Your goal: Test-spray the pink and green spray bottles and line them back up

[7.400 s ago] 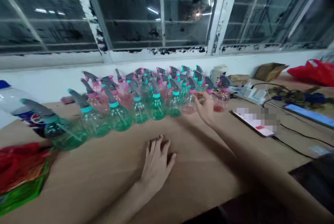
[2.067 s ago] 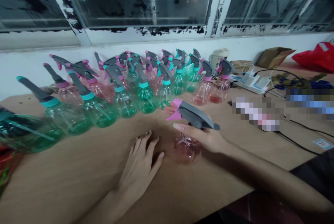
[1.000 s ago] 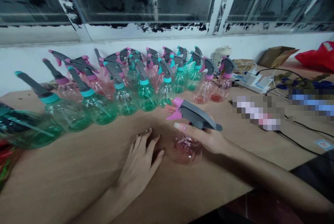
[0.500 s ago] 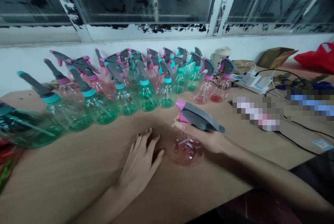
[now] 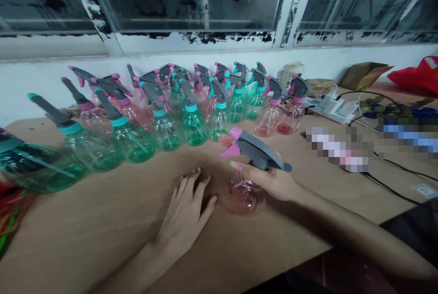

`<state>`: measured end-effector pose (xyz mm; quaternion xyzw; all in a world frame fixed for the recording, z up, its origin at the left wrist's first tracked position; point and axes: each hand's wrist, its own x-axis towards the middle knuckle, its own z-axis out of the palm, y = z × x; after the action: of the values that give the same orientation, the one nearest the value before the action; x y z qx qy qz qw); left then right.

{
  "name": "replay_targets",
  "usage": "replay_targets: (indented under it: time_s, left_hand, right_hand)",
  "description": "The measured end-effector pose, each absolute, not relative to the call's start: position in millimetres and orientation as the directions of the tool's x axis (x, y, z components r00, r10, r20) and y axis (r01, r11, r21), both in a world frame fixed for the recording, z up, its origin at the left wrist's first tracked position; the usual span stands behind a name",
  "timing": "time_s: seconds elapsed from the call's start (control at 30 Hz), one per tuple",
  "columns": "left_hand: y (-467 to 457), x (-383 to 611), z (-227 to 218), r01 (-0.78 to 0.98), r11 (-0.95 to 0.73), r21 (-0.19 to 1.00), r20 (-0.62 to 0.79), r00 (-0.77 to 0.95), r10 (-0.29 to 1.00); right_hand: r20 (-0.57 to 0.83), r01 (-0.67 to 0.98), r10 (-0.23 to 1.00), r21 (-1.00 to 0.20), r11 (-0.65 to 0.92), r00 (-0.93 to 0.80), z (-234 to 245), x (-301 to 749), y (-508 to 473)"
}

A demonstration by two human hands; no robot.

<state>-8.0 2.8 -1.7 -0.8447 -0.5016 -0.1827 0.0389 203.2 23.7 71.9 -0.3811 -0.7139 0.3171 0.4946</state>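
Note:
My right hand point(image 5: 270, 180) grips a pink spray bottle point(image 5: 243, 193) round its neck, under the grey trigger head with a pink nozzle and lever point(image 5: 255, 151). The bottle stands on the wooden table point(image 5: 102, 221), a little in front of the row. My index finger rests on the pink lever, which sticks out. My left hand point(image 5: 186, 214) lies flat on the table just left of the bottle, fingers spread, holding nothing.
Several green and pink spray bottles point(image 5: 164, 116) stand in rows along the white wall. Two pink ones point(image 5: 273, 118) stand at the right end. A power strip point(image 5: 333, 107), cables, a cardboard box point(image 5: 364, 75) and a red bag point(image 5: 415, 75) lie to the right.
Over the last seconds my right hand brought the pink bottle from the row to the table front. The trigger lever was squeezed in half a second ago and is out again now. My left hand stayed put.

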Motion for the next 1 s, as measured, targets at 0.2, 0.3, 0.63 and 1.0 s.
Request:
replay_targets:
  time_s: [0.2,0.3,0.63,1.0]
  left_hand:
    - [3,-7,0,0.862,-0.489,0.135,0.329,0.426,0.843]
    - [3,-7,2,0.859,-0.492,0.138,0.317,0.432,0.844]
    - [4,-7,-1,0.855,-0.503,0.126,0.379,0.427,0.821]
    - [4,-8,-1,0.860,-0.498,0.114,0.351,0.434,0.830]
  right_hand:
    - [0.425,0.151,0.861,-0.866,0.477,-0.280,74,204,25]
    - [0.435,0.123,0.857,-0.869,0.480,-0.275,76,205,24]
    - [0.431,0.196,0.869,-0.856,0.478,-0.242,72,202,23]
    - [0.518,0.406,0.805,-0.695,0.593,-0.290,69,212,25]
